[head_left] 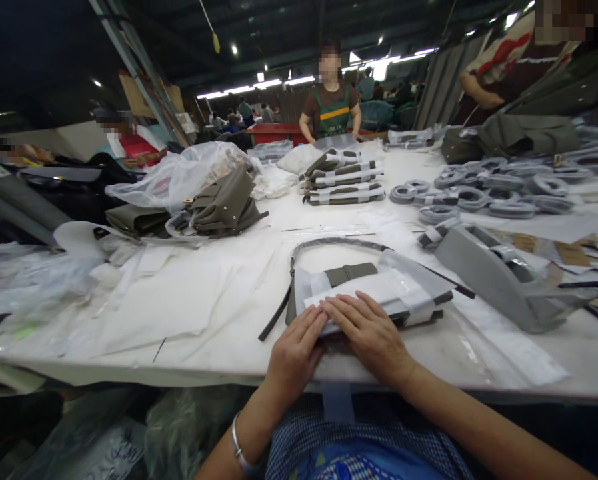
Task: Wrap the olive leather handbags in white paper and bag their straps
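Flatly, my two hands, left hand [299, 340] and right hand [366, 330], rest with fingers straight and together, gripping nothing, on the white tissue paper [393, 288] over one olive handbag [351, 273] just at my 12 to 1 o'clock. I judge the bag light and supple, the paper slippery and easily torn; both ends of the body should give the surest hold, better than the one wrapped strap [336, 243] arching beyond. One tape dispenser [483, 273] sits at 2 o'clock; at 1, a dozen or more wrapped coils [502, 208], overlapping; at 12, about three stacked bundles [346, 194]; at 10, two unwrapped bags [226, 207].
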A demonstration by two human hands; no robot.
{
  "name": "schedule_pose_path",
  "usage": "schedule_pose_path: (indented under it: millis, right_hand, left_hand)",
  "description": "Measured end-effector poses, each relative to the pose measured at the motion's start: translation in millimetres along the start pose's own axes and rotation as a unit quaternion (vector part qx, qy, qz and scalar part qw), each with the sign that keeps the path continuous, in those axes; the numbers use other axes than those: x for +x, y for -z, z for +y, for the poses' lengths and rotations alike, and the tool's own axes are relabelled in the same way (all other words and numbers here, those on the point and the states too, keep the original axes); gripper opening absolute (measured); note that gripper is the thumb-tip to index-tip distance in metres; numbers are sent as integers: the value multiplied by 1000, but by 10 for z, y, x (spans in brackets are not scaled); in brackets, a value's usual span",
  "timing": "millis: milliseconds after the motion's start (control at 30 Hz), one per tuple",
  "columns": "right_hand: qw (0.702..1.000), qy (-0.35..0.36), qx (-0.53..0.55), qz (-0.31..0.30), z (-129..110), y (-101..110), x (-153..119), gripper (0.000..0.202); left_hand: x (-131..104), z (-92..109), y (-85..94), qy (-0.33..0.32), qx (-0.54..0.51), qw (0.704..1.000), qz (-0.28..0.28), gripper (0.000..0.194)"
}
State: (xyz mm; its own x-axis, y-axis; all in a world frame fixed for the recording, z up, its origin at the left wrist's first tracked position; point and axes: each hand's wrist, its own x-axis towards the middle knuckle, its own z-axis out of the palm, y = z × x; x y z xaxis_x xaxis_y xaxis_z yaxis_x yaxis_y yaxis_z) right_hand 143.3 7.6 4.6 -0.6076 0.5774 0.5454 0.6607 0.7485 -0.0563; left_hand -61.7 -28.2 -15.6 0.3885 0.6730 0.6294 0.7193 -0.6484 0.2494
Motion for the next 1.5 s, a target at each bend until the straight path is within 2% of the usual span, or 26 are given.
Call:
schedule_pose_path:
  millis: [67,133,267,367,467,567,633,700,867,967,1267,1400,1500]
  right_hand:
    - [1000,-27,-1,-7,-24,-62,-19,56]
    - [999,-47,3,-9,-49,-92,-35,56]
    - [998,-54,12,17,-65,-91,-8,52]
    - [998,-30,28,39,-63,-21,-51,51]
    - [998,20,46,42,-104,83,-290,51]
    - [994,96,53,-18,-182,132,-650,54]
    - [990,123,43,-56,-239,97,-839,54]
    - [990,128,34,-57,-292,10,-921,50]
    - [987,124,89,53,-399,-224,-756,34]
    - [982,100,127,100,-454,-236,-678,28]
    - [979,45,168,105,-660,-39,-879,36]
    - [977,48,169,120,-744,-10,-848,31]
    - [976,49,178,114,-750,114,-760,32]
  left_hand:
    - [30,35,91,18,-25,998,-49,62]
    - [66,64,150,44,-35,996,-73,67]
    - [112,41,103,42,12,999,-20,44]
    - [111,-17,35,13,32,999,4,40]
    - [97,-45,26,9,26,1000,-4,43]
    - [80,-42,33,20,14,999,-22,48]
    - [67,-36,24,22,11,999,-22,50]
    - [55,-34,11,15,15,1000,-15,51]
    - [46,-27,0,-9,39,999,1,52]
    - [44,-29,-9,-17,49,999,3,51]
    - [31,-45,-64,-23,57,998,18,46]
    - [35,-23,-60,-25,65,997,21,44]
    - [30,-17,-62,-28,71,997,20,43]
